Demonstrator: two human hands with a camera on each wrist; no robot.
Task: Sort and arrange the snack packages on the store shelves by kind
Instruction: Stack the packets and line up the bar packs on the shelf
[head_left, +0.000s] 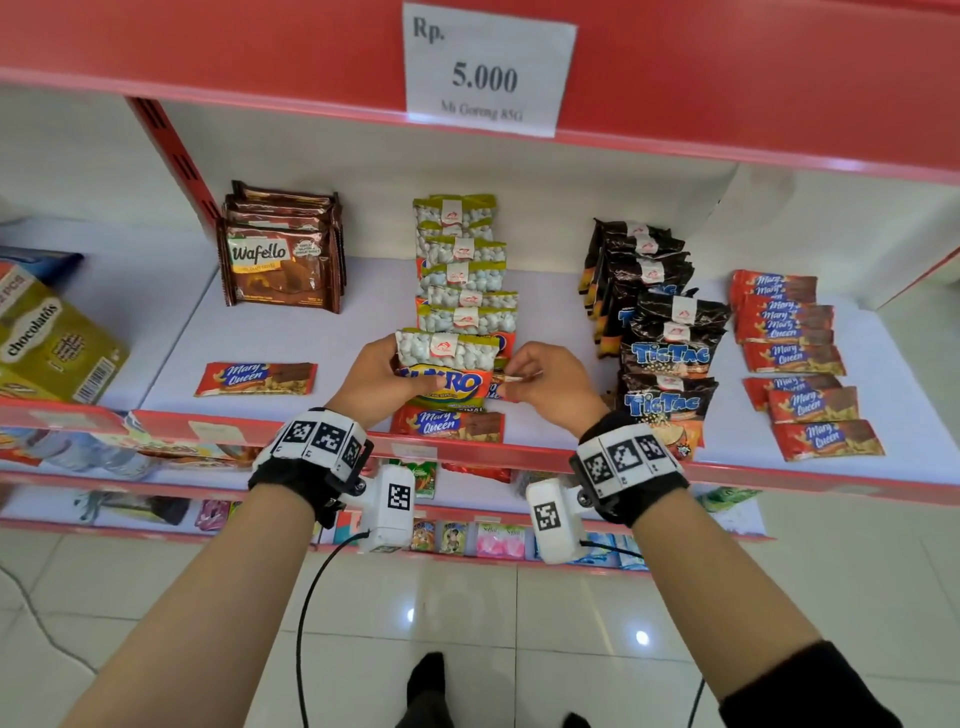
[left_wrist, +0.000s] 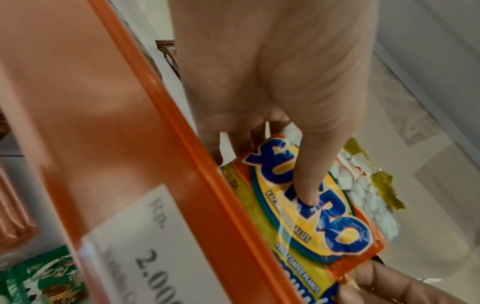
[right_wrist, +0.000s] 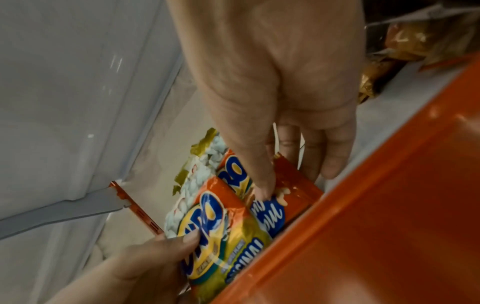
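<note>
My left hand (head_left: 384, 374) grips a Sukro peanut pack (head_left: 447, 364) at the front of the Sukro row (head_left: 465, 270), thumb pressed on its orange-and-yellow face (left_wrist: 324, 226). My right hand (head_left: 540, 384) pinches the end of a red Mary Queen bar (head_left: 506, 382) tucked beside and partly under that pack. In the right wrist view the thumb and fingers (right_wrist: 265, 185) clamp the red wrapper (right_wrist: 296, 185), next to the Sukro pack (right_wrist: 228, 236). Another Mary Queen bar (head_left: 447, 423) lies at the shelf front below my hands.
Wafello packs (head_left: 283, 260) stand at the back left, with a lone Mary Queen bar (head_left: 254, 379) in front. TicTac bags (head_left: 660, 332) line up right of centre, a Mary Queen stack (head_left: 795, 353) beyond. A Chocolatos box (head_left: 47, 343) sits far left. The red shelf lip (head_left: 779, 480) runs under my wrists.
</note>
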